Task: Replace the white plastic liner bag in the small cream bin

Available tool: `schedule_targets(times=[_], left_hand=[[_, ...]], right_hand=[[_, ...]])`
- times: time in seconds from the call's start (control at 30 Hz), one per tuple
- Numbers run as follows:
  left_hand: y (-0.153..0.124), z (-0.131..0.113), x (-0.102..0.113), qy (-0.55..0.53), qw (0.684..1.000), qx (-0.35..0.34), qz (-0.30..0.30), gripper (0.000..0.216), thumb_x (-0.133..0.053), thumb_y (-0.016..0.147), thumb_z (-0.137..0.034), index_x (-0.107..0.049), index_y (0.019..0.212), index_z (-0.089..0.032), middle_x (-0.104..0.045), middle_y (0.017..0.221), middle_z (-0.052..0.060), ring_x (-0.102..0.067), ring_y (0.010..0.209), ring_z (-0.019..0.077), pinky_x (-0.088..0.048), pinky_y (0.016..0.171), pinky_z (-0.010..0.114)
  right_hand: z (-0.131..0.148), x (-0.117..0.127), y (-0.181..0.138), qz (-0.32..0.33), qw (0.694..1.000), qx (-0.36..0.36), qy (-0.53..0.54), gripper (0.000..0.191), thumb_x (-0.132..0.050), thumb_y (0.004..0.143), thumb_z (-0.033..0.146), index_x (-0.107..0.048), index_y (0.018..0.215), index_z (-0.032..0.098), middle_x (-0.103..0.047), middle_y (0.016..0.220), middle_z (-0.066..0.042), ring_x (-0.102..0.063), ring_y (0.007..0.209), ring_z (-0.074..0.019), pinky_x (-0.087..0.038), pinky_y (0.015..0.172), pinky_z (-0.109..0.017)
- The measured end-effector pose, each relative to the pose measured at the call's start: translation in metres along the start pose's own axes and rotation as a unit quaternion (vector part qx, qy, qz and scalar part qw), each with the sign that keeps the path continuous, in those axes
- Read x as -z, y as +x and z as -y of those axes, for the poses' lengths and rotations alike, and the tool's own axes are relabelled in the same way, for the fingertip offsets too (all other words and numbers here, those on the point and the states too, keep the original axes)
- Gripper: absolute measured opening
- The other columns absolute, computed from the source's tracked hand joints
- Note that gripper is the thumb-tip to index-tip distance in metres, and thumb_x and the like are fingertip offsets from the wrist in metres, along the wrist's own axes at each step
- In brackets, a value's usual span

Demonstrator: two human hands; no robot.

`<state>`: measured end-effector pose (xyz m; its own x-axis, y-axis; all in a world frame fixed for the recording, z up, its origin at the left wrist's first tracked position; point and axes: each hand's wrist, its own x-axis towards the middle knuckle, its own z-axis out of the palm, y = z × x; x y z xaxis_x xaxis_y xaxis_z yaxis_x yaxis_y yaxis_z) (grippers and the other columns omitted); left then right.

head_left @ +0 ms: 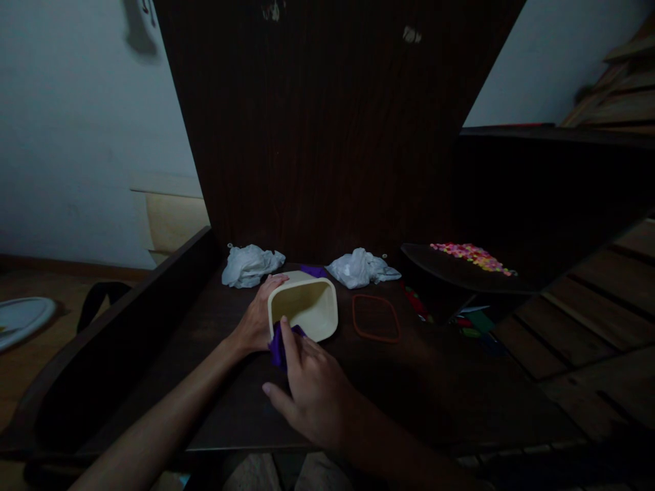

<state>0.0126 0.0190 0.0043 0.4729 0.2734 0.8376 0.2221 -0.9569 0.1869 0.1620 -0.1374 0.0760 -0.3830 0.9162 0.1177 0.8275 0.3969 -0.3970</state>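
Note:
A cream plastic container [307,307] lies tilted on its side on the dark wooden table [440,382], its opening facing me. My left hand [256,317] is wrapped round the container's left side and holds it. My right hand [310,385] pinches a purple cloth [279,344] against the container's near rim, fingers closed on the cloth. A bit of purple also shows behind the container.
An orange rubber seal ring [376,318] lies flat right of the container. Two crumpled white cloths [250,264] [361,267] sit at the back. A dark tray with colourful small pieces [473,256] is at the right. A dark upright board [327,123] stands behind.

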Motion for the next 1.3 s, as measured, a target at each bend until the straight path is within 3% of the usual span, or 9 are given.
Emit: schedule_targets(times=[0.2,0.47,0.57,0.7,0.83,0.93,1.07,1.13,1.3], left_hand=[[0.000,0.002,0.000,0.004,1.000,0.000,0.017,0.121,-0.084,0.065,-0.055,-0.012,0.158,-0.028,-0.046,0.149,0.019,-0.048,0.136,0.0461,-0.033,0.116,0.072],[0.003,0.001,0.000,0.010,1.000,-0.028,0.007,0.119,-0.085,0.065,-0.053,-0.017,0.156,-0.019,-0.048,0.143,0.023,-0.050,0.134,0.0451,-0.035,0.114,0.072],[0.004,0.000,0.001,0.004,0.999,-0.029,0.016,0.117,-0.085,0.066,-0.051,-0.018,0.156,-0.020,-0.047,0.144,0.022,-0.048,0.136,0.0460,-0.034,0.114,0.073],[0.006,-0.004,0.001,-0.010,0.999,-0.029,0.031,0.117,-0.085,0.066,-0.051,-0.014,0.157,-0.027,-0.049,0.145,0.019,-0.050,0.134,0.0460,-0.035,0.112,0.075],[0.006,-0.008,-0.001,-0.012,0.998,-0.052,0.035,0.116,-0.086,0.067,-0.044,-0.014,0.157,-0.025,-0.050,0.141,0.021,-0.050,0.134,0.0456,-0.033,0.113,0.076],[0.004,-0.008,-0.002,-0.014,0.998,-0.055,0.030,0.116,-0.086,0.067,-0.043,-0.015,0.156,-0.025,-0.050,0.140,0.022,-0.050,0.134,0.0455,-0.033,0.112,0.077],[0.001,-0.006,-0.001,-0.034,0.998,-0.055,0.027,0.118,-0.087,0.065,-0.052,-0.016,0.156,-0.027,-0.049,0.141,0.021,-0.049,0.135,0.0453,-0.031,0.113,0.078],[0.000,-0.005,-0.001,-0.041,0.998,-0.054,0.017,0.117,-0.088,0.065,-0.048,-0.018,0.156,-0.026,-0.049,0.141,0.022,-0.048,0.135,0.0449,-0.029,0.114,0.077],[-0.005,0.001,-0.003,-0.035,0.999,-0.033,0.000,0.113,-0.089,0.064,-0.045,-0.021,0.153,-0.025,-0.051,0.140,0.022,-0.052,0.133,0.0440,-0.029,0.114,0.075]], right_hand=[[-0.014,0.010,-0.003,0.044,0.987,-0.031,-0.153,0.083,-0.056,0.093,0.061,-0.052,0.140,-0.007,-0.052,0.142,-0.034,-0.048,0.138,-0.0420,-0.037,0.117,-0.051],[-0.012,0.018,0.018,0.108,0.965,-0.068,-0.230,0.079,-0.052,0.094,0.064,-0.067,0.120,-0.008,-0.064,0.125,-0.034,-0.058,0.126,-0.0407,-0.046,0.106,-0.049],[-0.014,0.019,0.024,0.125,0.969,-0.060,-0.204,0.084,-0.060,0.089,0.063,-0.060,0.128,-0.011,-0.060,0.130,-0.036,-0.058,0.125,-0.0411,-0.044,0.108,-0.050],[-0.030,0.016,0.038,0.182,0.967,-0.038,-0.172,0.105,-0.066,0.083,0.065,-0.039,0.144,-0.016,-0.043,0.146,-0.040,-0.043,0.141,-0.0430,-0.032,0.119,-0.048],[-0.042,0.012,0.062,0.231,0.958,-0.005,-0.170,0.119,-0.070,0.071,0.076,-0.038,0.149,-0.008,-0.034,0.155,-0.034,-0.033,0.147,-0.0441,-0.026,0.122,-0.049],[-0.043,0.010,0.081,0.238,0.957,0.004,-0.165,0.118,-0.077,0.061,0.076,-0.049,0.146,-0.001,-0.045,0.151,-0.029,-0.041,0.142,-0.0438,-0.029,0.120,-0.051],[-0.036,0.008,0.096,0.342,0.930,-0.014,-0.131,0.089,-0.074,0.064,0.076,-0.071,0.125,0.011,-0.070,0.127,-0.017,-0.064,0.122,-0.0376,-0.048,0.106,-0.043],[-0.034,0.006,0.097,0.331,0.937,0.003,-0.110,0.088,-0.073,0.068,0.074,-0.068,0.128,0.010,-0.068,0.130,-0.017,-0.062,0.125,-0.0356,-0.047,0.106,-0.039],[-0.032,0.002,0.086,0.192,0.976,0.101,-0.035,0.097,-0.075,0.072,0.067,-0.051,0.145,0.008,-0.051,0.150,-0.020,-0.048,0.139,-0.0343,-0.040,0.113,-0.038]])
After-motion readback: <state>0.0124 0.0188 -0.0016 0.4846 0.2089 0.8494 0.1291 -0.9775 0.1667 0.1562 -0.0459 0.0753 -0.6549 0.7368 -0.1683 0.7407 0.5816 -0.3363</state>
